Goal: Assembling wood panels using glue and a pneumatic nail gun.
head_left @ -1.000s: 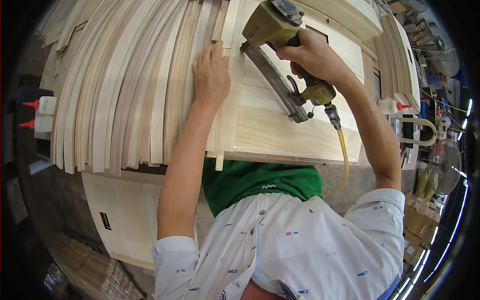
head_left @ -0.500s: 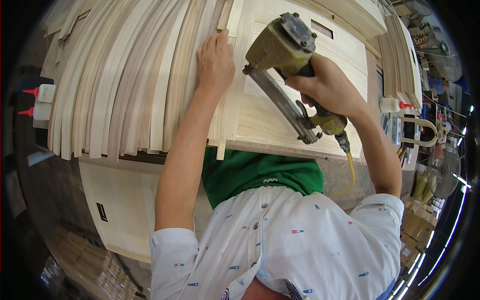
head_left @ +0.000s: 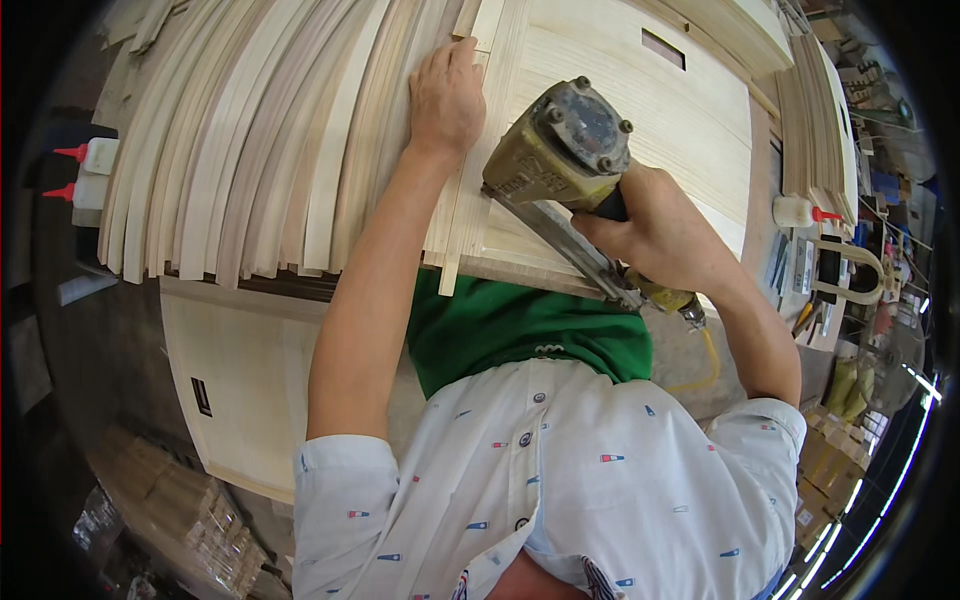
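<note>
Your right hand (head_left: 665, 235) is wrapped around the grip of the pneumatic nail gun (head_left: 560, 165), fingers clamped on the handle, with the olive-yellow head of the tool standing over the near end of the wooden door panel (head_left: 640, 110). The gun's long magazine runs back from the head toward you, and a yellow air hose (head_left: 705, 365) drops from the end of the handle, past the panel's near edge.

Your left hand (head_left: 447, 95) lies palm down just left of the nail gun, fingers together and flat, pressing on a narrow trim strip (head_left: 470, 200) that runs along the left edge of the door panel. The hand grips nothing; it only bears down on the wood.

Left of that strip, a broad fan of thin wooden slats (head_left: 250, 140) covers the bench, their near ends hanging over a second pale panel (head_left: 240, 370) that sits lower, toward you. Farther left of the slats, two white glue bottles (head_left: 85, 170) with red tips lie one by the other.

On the far side of the door panel, a small dark rectangular slot (head_left: 663, 48) is cut through it. To the right of the panel, another white glue bottle (head_left: 800, 211) with a red tip lies on its side, and beyond it a pale U-shaped piece (head_left: 850, 270) rests among small clutter that is too blurred to name.
</note>
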